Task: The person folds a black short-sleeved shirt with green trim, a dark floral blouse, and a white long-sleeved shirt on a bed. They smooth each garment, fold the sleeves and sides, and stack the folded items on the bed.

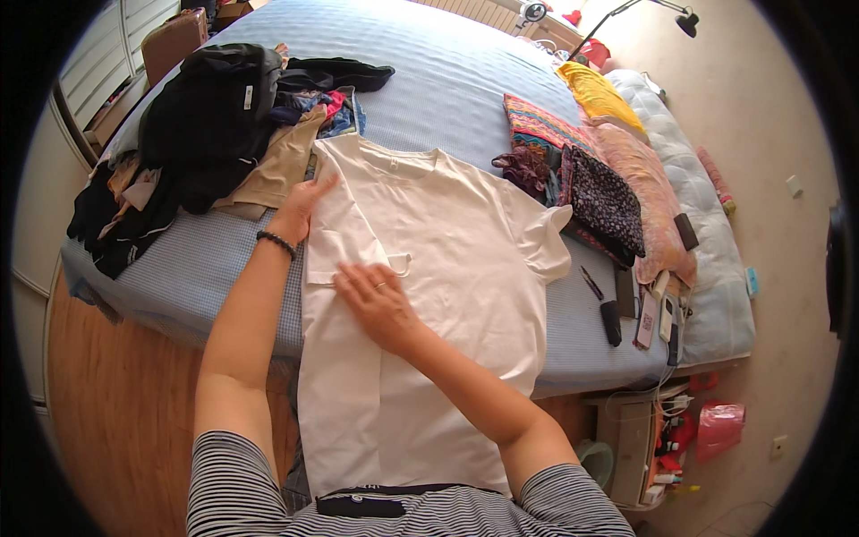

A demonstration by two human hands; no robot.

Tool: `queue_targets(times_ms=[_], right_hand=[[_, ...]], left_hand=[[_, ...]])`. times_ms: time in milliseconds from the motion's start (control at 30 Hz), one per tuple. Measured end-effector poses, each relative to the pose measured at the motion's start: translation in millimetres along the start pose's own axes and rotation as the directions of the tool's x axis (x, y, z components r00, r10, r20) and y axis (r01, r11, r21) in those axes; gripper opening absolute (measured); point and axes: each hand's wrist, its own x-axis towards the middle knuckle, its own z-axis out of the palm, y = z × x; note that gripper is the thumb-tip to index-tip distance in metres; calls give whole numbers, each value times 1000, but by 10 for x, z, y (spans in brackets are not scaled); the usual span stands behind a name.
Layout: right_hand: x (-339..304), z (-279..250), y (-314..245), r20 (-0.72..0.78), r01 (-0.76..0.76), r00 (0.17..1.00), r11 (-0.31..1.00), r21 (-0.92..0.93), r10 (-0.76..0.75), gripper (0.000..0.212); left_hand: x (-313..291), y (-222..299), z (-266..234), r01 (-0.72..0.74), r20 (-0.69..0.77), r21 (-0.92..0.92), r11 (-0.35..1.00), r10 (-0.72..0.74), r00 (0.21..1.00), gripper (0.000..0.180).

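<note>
A white short-sleeved T-shirt [456, 268] lies spread over the near edge of the bed, its neckline pointing away from me and its hem hanging toward my body. Its left side is folded inward, so that the left sleeve lies on the shirt front. My left hand [306, 208], with a dark beaded bracelet at the wrist, rests along the folded left edge near the shoulder, fingers stretched out. Flat across the folded part by the sleeve's hem, my right hand [380, 306] wears a ring and has its fingers extended. The right sleeve [544, 240] sticks out unfolded.
A heap of dark clothes [210, 125] sits at the left on the blue checked bedcover [429, 89]. To the right lie folded patterned clothes [604, 197], a pink pillow [640, 170], scissors [591, 282] and several phone-like devices [646, 318]. Wooden flooring [125, 394] shows lower left.
</note>
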Motion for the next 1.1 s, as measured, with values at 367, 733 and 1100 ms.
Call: queue_targets(times_ms=[367, 733, 1100], right_hand=[[-340, -84, 226, 39, -68, 997, 975, 210, 61, 26], [-1364, -1092, 2138, -564, -884, 463, 306, -354, 684, 48], [-477, -1190, 868, -45, -405, 887, 821, 403, 460, 56]], left_hand=[[654, -365, -218, -253, -61, 381, 889, 297, 953, 21], [-839, -700, 643, -338, 380, 925, -175, 371, 847, 65], [-442, -631, 1383, 280, 322, -333, 900, -170, 931, 97]])
